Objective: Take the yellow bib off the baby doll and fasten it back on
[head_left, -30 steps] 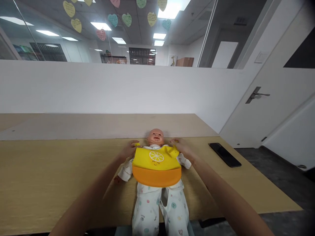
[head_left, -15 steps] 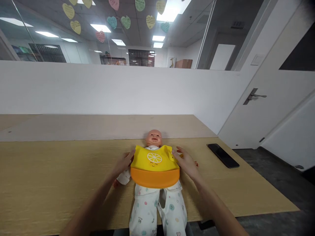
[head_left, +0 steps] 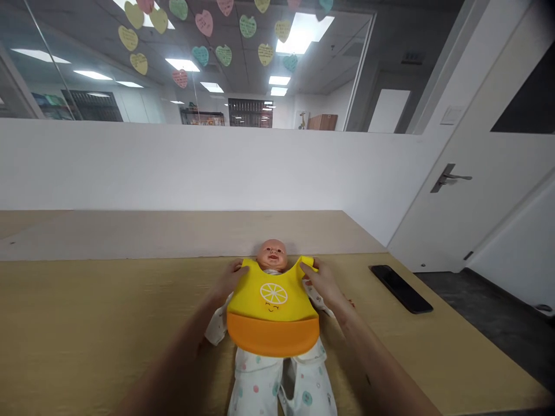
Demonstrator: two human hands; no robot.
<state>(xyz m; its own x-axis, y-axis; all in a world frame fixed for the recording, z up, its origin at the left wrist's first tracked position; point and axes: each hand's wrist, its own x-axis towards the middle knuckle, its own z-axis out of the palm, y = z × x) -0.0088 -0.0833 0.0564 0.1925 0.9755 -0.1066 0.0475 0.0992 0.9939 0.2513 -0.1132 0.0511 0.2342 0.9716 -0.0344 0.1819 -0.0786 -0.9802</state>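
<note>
Two hands at work: left hand (head_left: 229, 278) and right hand (head_left: 324, 283) each touch a top corner of a yellow-and-orange silicone bib (head_left: 273, 312), lying on the chest of a supine baby doll (head_left: 272, 255). Whether either pinches: cannot tell. Wooden table (head_left: 87, 306) beneath; black smartphone (head_left: 401, 289) off right.

The person's arms are bare and slim. The left arm (head_left: 173, 352) comes in from seven o'clock, the right arm (head_left: 373, 358) from five o'clock. The left hand (head_left: 229, 279) and right hand (head_left: 323, 283) have thin fingers.
</note>
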